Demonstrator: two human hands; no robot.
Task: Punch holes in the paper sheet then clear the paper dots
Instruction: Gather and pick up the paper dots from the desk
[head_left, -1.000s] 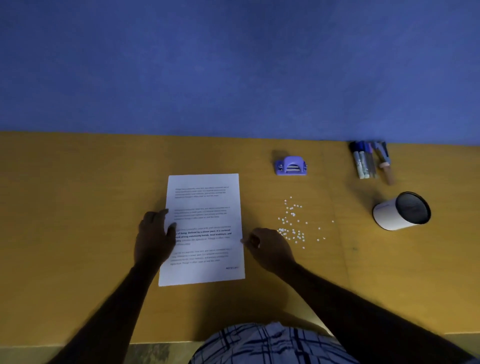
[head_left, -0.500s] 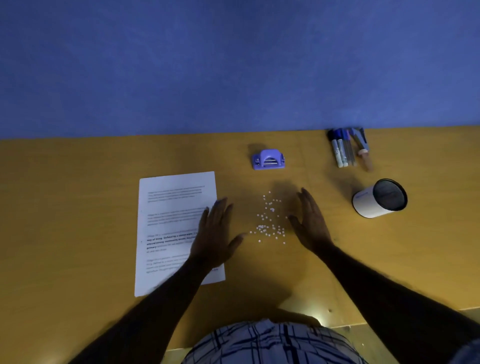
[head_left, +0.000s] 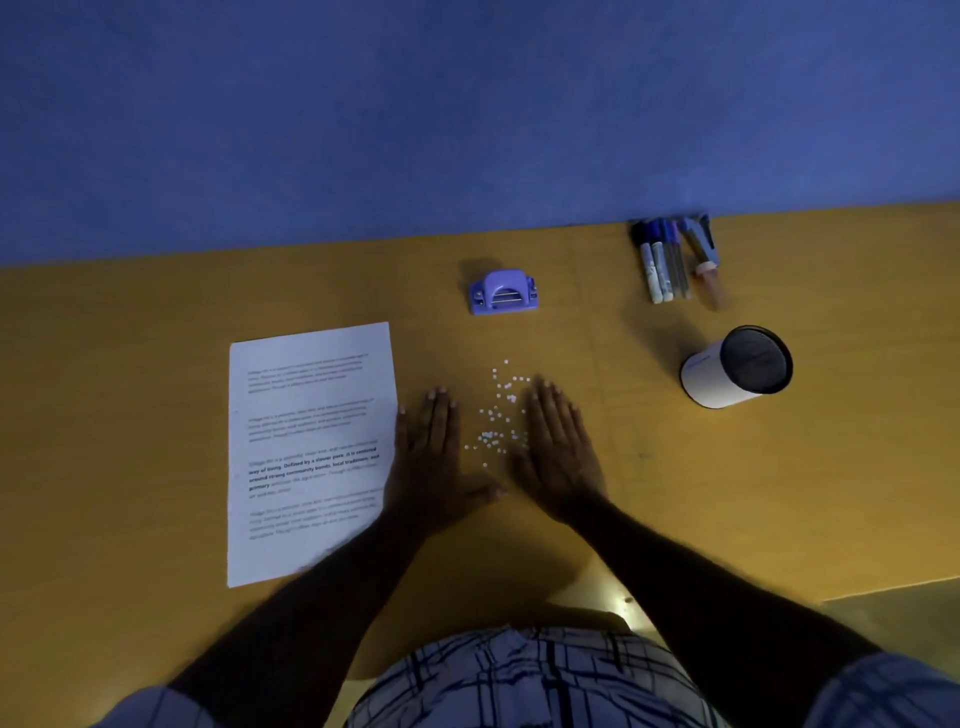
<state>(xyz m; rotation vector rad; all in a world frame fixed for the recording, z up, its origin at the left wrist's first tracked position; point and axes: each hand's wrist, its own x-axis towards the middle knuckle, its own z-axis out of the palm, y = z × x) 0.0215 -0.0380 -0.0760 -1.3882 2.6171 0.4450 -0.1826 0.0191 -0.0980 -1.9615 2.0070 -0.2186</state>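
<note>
A printed white paper sheet (head_left: 306, 447) lies flat on the yellow table (head_left: 130, 415), left of centre. Several small white paper dots (head_left: 496, 418) are scattered on the table to its right. My left hand (head_left: 428, 457) lies flat with straight fingers just left of the dots, its heel beside the sheet's right edge. My right hand (head_left: 558, 449) lies flat on the dots' right side, fingers straight. Both hands flank the dots and hold nothing. A purple hole punch (head_left: 503, 292) stands behind the dots.
A white cup with a dark inside (head_left: 735, 370) lies tipped on its side at the right. Several markers and pens (head_left: 672, 262) lie by the blue wall at the back right. The table's near edge runs along the bottom right.
My left hand left the paper sheet and came to the left of the dots. My right hand opened flat and closed in on their right side. The dots lie more bunched.
</note>
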